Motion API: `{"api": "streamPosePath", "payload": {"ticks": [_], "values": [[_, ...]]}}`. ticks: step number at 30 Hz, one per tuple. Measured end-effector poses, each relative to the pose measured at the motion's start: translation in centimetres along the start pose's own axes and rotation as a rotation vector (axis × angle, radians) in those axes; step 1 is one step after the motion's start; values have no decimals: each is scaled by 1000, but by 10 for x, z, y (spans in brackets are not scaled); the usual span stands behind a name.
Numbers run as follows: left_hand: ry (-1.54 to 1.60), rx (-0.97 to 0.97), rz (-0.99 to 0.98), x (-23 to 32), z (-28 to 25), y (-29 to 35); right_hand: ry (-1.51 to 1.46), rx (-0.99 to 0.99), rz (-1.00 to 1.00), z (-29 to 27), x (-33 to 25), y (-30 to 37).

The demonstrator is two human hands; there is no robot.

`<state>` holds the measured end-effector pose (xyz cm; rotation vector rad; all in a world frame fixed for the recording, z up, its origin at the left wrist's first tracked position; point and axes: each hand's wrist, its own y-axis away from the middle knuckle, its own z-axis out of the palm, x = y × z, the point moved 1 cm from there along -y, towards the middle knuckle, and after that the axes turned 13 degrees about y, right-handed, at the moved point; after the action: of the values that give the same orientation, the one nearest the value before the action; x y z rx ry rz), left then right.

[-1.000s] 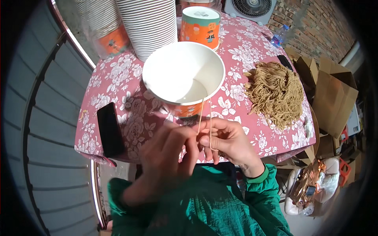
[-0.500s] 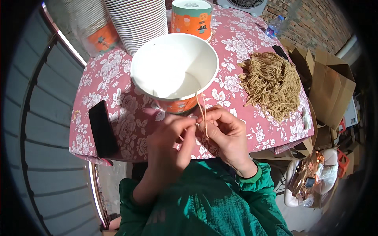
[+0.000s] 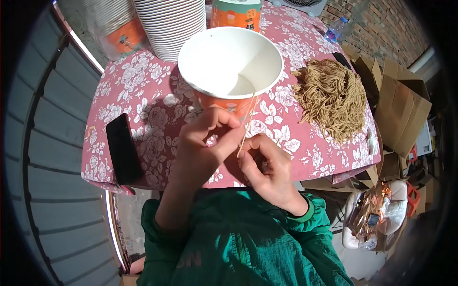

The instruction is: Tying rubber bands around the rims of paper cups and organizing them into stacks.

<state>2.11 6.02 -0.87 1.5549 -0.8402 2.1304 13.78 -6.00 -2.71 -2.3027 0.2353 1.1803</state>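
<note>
- Table (image 3: 143, 95): floral pink cloth, carries a cup stack (image 3: 171, 24), black phone (image 3: 123, 148), loose noodle pile (image 3: 331, 97).
- Paper bowl (image 3: 231, 62): white inside, orange outside, upright, empty, just ahead of both hands.
- Left hand (image 3: 205, 148): grip closed, fingertips pinching the strand.
- Right hand (image 3: 267, 171): grip closed, pinching the strand's lower end.
- Noodle strand (image 3: 246, 125): thin, straight, long axis near vertical in view, top end leaning over the bowl rim, bottom end between the fingers.
- Step, by judgement: feeding a single strand into the bowl. Next move needs the strand tipped further over the rim, then both pinches released.
</note>
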Motion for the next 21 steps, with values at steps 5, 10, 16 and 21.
{"api": "streamPosePath", "payload": {"ticks": [5,10,16,21], "values": [[209,-99,-36,-9,1,9,145,109,-114,-1,1,-3],[205,-86,-11,-14,12,23,427,145,-275,-2,-3,-1],[243,7,-73,-9,12,27,338,176,-244,-8,-6,0],[358,60,-124,-12,7,28,311,207,-313,-8,-4,-6]]}}
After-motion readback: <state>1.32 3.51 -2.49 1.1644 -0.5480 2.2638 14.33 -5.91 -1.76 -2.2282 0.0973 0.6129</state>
